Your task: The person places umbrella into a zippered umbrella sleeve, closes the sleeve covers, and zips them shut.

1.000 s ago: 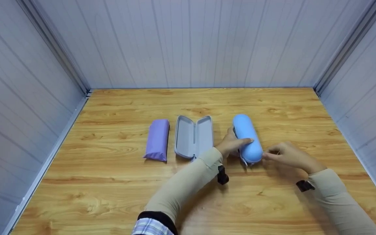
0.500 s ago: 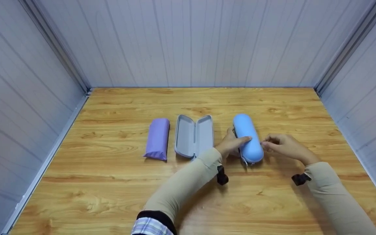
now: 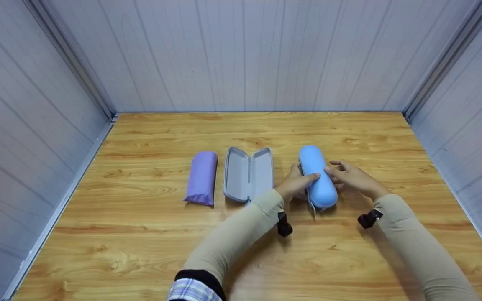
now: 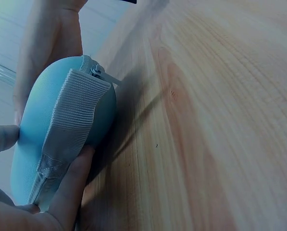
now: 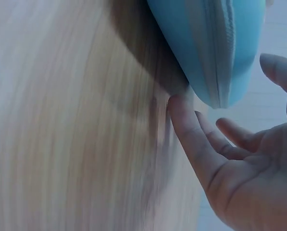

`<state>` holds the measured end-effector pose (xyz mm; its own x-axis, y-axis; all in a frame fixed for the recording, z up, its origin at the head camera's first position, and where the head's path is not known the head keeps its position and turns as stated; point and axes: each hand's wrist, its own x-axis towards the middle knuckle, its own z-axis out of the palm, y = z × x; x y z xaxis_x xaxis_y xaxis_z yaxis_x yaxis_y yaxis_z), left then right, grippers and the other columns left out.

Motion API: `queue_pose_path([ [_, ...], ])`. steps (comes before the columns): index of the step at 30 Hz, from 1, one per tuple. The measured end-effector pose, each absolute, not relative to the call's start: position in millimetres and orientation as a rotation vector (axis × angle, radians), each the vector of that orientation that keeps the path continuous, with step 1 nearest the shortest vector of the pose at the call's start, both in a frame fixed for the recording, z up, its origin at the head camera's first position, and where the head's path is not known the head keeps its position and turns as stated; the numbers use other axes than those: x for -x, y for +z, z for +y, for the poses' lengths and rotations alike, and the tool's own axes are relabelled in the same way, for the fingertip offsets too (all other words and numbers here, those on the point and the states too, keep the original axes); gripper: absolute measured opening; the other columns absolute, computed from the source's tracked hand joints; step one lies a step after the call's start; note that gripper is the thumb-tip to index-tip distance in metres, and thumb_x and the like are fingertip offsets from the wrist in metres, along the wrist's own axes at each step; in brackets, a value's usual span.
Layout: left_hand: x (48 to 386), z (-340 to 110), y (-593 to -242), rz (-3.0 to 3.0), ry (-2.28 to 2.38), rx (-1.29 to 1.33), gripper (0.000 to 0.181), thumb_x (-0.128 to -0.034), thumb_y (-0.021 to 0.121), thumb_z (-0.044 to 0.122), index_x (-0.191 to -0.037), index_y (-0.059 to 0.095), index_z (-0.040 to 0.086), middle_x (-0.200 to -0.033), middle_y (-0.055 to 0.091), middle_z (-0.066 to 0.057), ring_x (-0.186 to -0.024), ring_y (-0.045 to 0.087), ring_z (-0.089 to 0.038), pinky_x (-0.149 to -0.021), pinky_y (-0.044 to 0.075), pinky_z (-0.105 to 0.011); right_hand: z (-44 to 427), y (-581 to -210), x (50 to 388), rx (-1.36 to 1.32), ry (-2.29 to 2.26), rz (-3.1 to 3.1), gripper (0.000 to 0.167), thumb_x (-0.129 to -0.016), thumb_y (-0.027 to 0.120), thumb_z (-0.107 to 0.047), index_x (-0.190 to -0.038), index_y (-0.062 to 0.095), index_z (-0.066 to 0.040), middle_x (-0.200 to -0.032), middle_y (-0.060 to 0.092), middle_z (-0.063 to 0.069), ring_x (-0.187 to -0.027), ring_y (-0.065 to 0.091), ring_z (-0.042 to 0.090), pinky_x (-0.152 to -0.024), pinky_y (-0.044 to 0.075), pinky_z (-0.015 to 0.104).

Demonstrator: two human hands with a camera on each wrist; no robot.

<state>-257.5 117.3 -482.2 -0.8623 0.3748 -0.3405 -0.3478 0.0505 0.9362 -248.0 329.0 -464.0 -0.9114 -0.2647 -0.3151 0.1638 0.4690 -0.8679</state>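
A light blue hard zip case (image 3: 317, 175), like a glasses case, lies on the table at centre right with its rounded top up. My left hand (image 3: 295, 183) grips its left side, thumb on top and fingers along the lower side. In the left wrist view, a grey fabric strip (image 4: 73, 110) spans the near end beside a zipper slider (image 4: 97, 71). My right hand (image 3: 356, 179) is at the case's right side, fingers loosely extended and thumb by the case's edge. A zipper seam (image 5: 215, 53) runs along that side in the right wrist view; the far end is hidden there.
A grey zip case (image 3: 262, 173) lies spread open left of the blue one, its inside showing. Further left is a purple soft package (image 3: 201, 177). Pale panel walls (image 3: 241, 58) stand at the back and both sides of the wooden table (image 3: 140, 251).
My right hand has moved forward and left along the blue case's right side, and its pinched fingers have spread. My left hand and the case have stayed nearly in place.
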Motion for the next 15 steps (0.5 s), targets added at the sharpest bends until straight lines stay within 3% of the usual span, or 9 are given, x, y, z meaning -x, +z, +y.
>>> queue_pose_path([
  [13, 257, 118, -481, 1.852, 1.859, -0.027, 0.067, -0.1003, 0.063, 0.022, -0.156, 0.026, 0.011, -0.151, 0.04, -0.016, -0.125, 0.052, -0.037, -0.085, 0.055, -0.053, 322, -473, 266, 0.056, -1.469, 2.201, 0.095, -0.099, 0.053, -0.056, -0.159, 0.006, 0.001, -0.155, 0.025, 0.032, -0.138, 0.035, 0.046, -0.11, 0.035, 0.056],
  [15, 257, 116, -480, 1.89, 1.847, -0.068, 0.067, -0.1, 0.063, 0.022, -0.155, 0.027, 0.009, -0.15, 0.041, -0.017, -0.127, 0.051, -0.035, -0.091, 0.053, -0.051, 321, -474, 268, 0.072, -1.507, 2.157, 0.095, -0.101, 0.054, -0.052, -0.158, 0.002, 0.002, -0.157, 0.02, 0.033, -0.14, 0.032, 0.047, -0.11, 0.034, 0.056],
])
